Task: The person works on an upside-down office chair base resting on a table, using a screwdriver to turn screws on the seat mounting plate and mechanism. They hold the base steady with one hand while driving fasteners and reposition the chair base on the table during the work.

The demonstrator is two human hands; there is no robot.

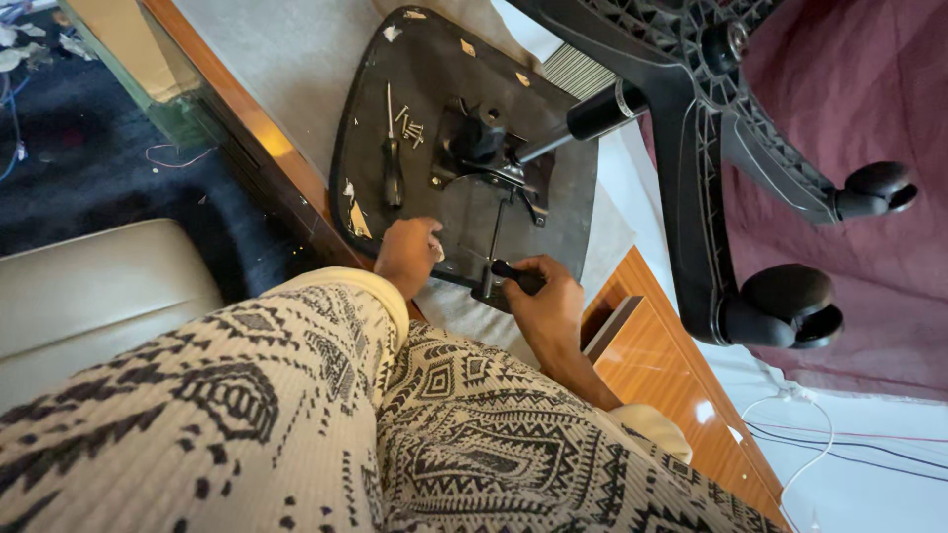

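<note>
- The left hand (pixel 407 252) rests curled on the near edge of the upturned chair seat (pixel 553 212); something small and pale shows at its fingertips, but I cannot tell whether the fingers pinch it.
- The right hand (pixel 545 301) is closed around the black handle of a tool (pixel 512 273), just beside the left hand, at the near edge of the seat.
- The seat lies underside up on a pale cloth (pixel 296 59) over a wooden surface (pixel 662 365).
- The black metal mechanism (pixel 484 148) sits at the middle of the seat's underside, with a thin lever running toward the hands.
- A screwdriver (pixel 392 163) lies on the seat to the left of the mechanism, with a few loose screws (pixel 411 128) near its tip.
- The wheeled chair base (pixel 731 148) stands up at the right, its column joined to the mechanism, with two casters (pixel 790 306) in view.
- Patterned trousers (pixel 296 424) fill the foreground.
</note>
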